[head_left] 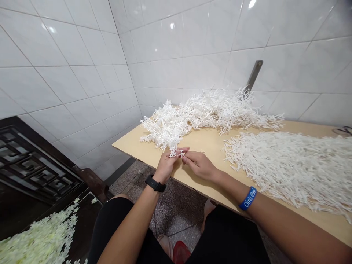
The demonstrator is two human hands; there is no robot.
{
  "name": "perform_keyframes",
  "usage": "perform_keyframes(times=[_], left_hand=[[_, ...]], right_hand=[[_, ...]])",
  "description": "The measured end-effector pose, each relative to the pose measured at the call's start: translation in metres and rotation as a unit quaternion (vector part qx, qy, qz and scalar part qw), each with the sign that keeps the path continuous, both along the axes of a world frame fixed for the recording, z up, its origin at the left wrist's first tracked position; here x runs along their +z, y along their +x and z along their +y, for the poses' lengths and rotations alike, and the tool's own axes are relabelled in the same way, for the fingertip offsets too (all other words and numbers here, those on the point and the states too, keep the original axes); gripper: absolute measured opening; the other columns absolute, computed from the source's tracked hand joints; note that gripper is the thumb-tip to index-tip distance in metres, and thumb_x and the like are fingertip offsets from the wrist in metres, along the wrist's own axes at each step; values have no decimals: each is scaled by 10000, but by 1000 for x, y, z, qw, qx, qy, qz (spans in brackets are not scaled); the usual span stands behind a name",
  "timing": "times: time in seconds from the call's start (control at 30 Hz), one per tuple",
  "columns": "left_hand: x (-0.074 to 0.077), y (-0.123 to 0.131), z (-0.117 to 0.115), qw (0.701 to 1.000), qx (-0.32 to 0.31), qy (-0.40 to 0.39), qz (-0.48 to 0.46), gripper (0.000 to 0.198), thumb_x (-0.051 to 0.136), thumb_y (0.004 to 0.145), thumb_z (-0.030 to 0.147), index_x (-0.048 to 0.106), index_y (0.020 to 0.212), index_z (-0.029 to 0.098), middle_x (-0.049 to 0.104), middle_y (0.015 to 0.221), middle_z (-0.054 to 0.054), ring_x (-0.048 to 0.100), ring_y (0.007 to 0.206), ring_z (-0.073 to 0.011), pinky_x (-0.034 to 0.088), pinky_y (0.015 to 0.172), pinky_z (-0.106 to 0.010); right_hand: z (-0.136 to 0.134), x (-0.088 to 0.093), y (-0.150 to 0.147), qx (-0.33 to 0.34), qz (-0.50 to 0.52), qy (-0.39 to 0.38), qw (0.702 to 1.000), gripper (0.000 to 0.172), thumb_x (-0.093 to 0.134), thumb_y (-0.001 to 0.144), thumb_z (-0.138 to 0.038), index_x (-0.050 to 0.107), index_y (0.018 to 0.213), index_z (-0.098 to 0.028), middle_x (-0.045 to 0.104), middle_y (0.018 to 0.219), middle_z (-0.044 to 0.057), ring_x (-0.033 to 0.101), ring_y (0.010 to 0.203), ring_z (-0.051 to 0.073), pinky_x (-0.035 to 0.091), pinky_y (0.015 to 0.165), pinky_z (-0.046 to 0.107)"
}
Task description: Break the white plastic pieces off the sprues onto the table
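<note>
My left hand point(167, 163) and my right hand point(199, 164) meet over the near edge of a light wooden board point(209, 143). Both pinch a small white plastic sprig point(178, 153) between their fingertips. The left wrist wears a black watch, the right a blue band. Just beyond the hands lies a heap of white branched plastic sprigs point(192, 117). To the right lies a flatter spread of thin white plastic stems point(291, 165).
White tiled walls close the board in at the back and left. A dark carved wooden piece point(35, 165) stands at the lower left, with pale yellow-green artificial flowers point(41, 238) below it. A grey metal bracket point(254, 75) leans on the back wall. My knees sit under the board.
</note>
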State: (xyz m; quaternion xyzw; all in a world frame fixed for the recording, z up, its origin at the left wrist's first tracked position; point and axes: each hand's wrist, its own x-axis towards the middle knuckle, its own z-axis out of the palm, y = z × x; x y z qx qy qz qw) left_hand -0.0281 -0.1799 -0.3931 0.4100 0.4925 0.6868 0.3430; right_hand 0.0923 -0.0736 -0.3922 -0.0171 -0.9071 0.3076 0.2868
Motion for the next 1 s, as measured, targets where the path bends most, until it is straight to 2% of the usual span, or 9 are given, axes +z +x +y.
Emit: perform_keyframes(times=[0.1, 0.2, 0.27, 0.37, 0.47, 0.7, 0.83, 0.93, 1.0], left_hand=[[-5, -2, 2, 998, 31, -3, -61, 240, 706, 756, 358, 717, 795, 122, 735, 912, -110, 680, 920, -243, 494, 875, -356], [-7, -6, 4, 988, 74, 2, -135, 257, 727, 738, 384, 646, 729, 140, 661, 605, -14, 687, 692, -185, 507, 806, -339], [-7, -7, 5, 985, 81, 3, -154, 308, 721, 740, 435, 630, 736, 140, 627, 543, 0, 682, 657, -180, 509, 790, -338], [-6, -6, 6, 989, 69, 10, -129, 361, 725, 735, 449, 673, 858, 114, 722, 763, -88, 691, 789, -198, 507, 816, -337], [-7, -4, 6, 988, 90, 24, -121, 369, 721, 744, 427, 695, 937, 114, 732, 937, -126, 681, 888, -209, 501, 865, -357], [-9, -5, 6, 987, 116, 21, -111, 343, 704, 767, 404, 718, 958, 119, 729, 996, -137, 674, 955, -227, 470, 951, -404], [-9, -5, 7, 980, 133, 39, -139, 325, 700, 769, 397, 716, 947, 125, 729, 1010, -129, 672, 970, -216, 454, 978, -396], [-9, -4, 7, 977, 137, 48, -157, 315, 716, 753, 382, 713, 932, 123, 732, 997, -124, 672, 975, -210, 447, 986, -386], [-8, -4, 7, 977, 138, 46, -158, 323, 720, 746, 385, 711, 931, 119, 733, 988, -126, 674, 968, -210, 443, 987, -387]], right_hand=[[-7, 3, 3, 31, -3, 52, 998, 356, 374, 973, -277, 567, 690, -178, 625, 692, 44, 548, 667, 165, 415, 673, 290], [-14, 3, 4, 78, -7, 114, 990, 361, 360, 970, -245, 565, 681, -177, 620, 699, 56, 542, 681, 170, 420, 692, 299], [-15, 2, 3, 76, -16, 132, 988, 343, 360, 967, -227, 578, 709, -173, 621, 728, 60, 540, 694, 168, 419, 690, 291], [-6, 1, 4, -44, -39, 135, 989, 300, 386, 958, -208, 599, 751, -165, 626, 754, 65, 536, 699, 172, 405, 669, 288], [9, 1, 6, -175, -78, 174, 966, 253, 419, 944, -195, 634, 818, -154, 636, 792, 86, 541, 751, 200, 390, 687, 312], [22, 1, 10, -264, -135, 230, 927, 351, 372, 958, -220, 627, 1187, -145, 648, 1076, 161, 541, 995, 289, 384, 821, 417], [10, 2, 6, -220, -123, 183, 950, 467, 261, 990, -287, 473, 1389, -165, 531, 1365, 125, 442, 1255, 272, 335, 1013, 445], [0, 1, 3, -113, -198, 166, 959, 548, 190, 995, -412, 324, 1482, -202, 338, 1533, 47, 236, 1425, 240, 162, 1152, 461], [1, 1, 3, -103, -266, 146, 947, 620, 153, 983, -478, 272, 1501, -159, 255, 1564, 63, 147, 1456, 247, 76, 1174, 471]])
